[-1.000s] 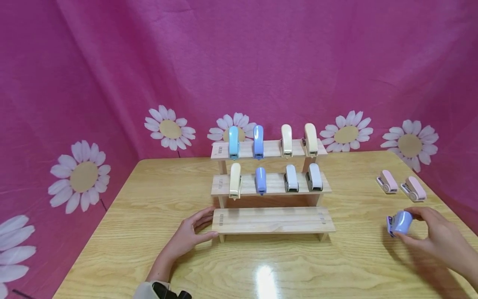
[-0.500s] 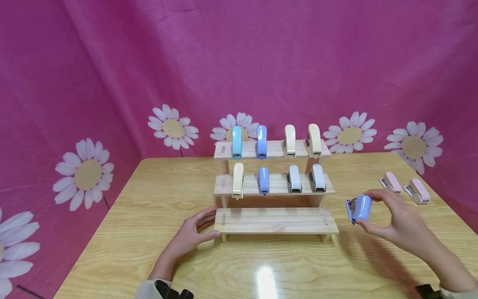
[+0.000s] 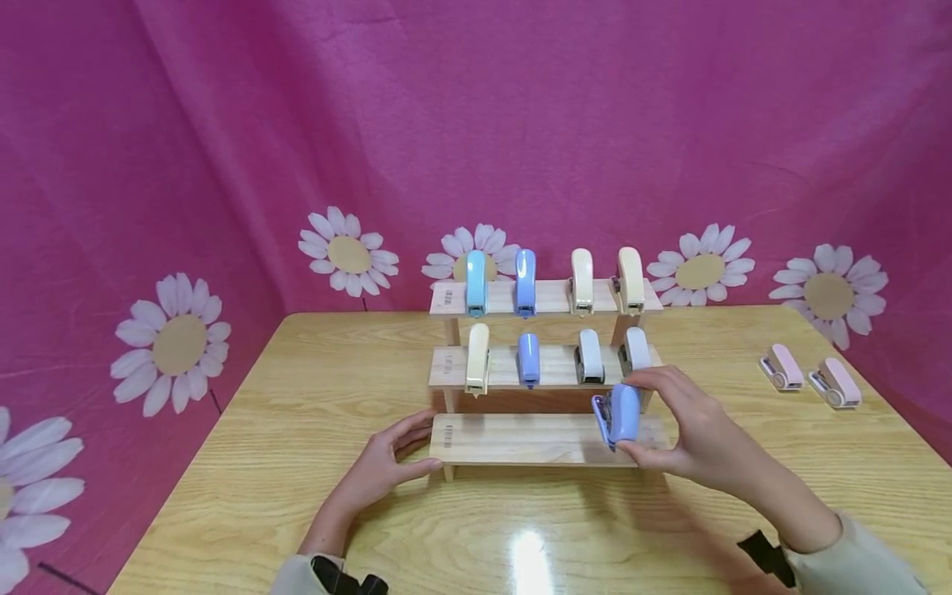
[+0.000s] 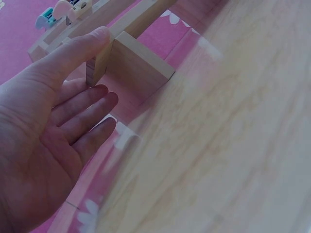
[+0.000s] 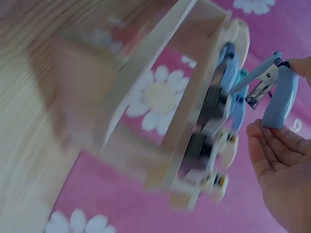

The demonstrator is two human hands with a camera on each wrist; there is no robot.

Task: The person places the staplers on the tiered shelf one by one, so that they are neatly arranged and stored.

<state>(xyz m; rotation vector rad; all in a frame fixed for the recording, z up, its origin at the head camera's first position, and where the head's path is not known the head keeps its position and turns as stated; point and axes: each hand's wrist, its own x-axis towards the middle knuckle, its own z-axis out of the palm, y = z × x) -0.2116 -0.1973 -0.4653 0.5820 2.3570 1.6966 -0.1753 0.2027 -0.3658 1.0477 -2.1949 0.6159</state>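
Observation:
A three-tier wooden stand (image 3: 513, 450) stands on the table. My left hand (image 3: 387, 459) grips the left end of its lowest step, thumb at the front corner and a finger at the back corner. In the left wrist view the other fingers of the left hand (image 4: 58, 111) are loosely bent below the board. My right hand (image 3: 692, 430) pinches a periwinkle-blue stapler (image 3: 625, 413) between thumb and fingers, above the right part of the lowest step. The right wrist view shows this stapler (image 5: 281, 99) with its arms spread, apart from the stand.
Several staplers in cream, blue and white, such as a cream one (image 3: 478, 359) and a turquoise one (image 3: 476, 283), stand on the upper two tiers. Two pink staplers (image 3: 783, 368) lie at the table's right. A pink flowered cloth (image 3: 476, 124) hangs behind.
My right hand has carried the blue stapler leftward from the table's right side to above the lowest step. The left hand keeps its place at the stand; the view has shifted slightly.

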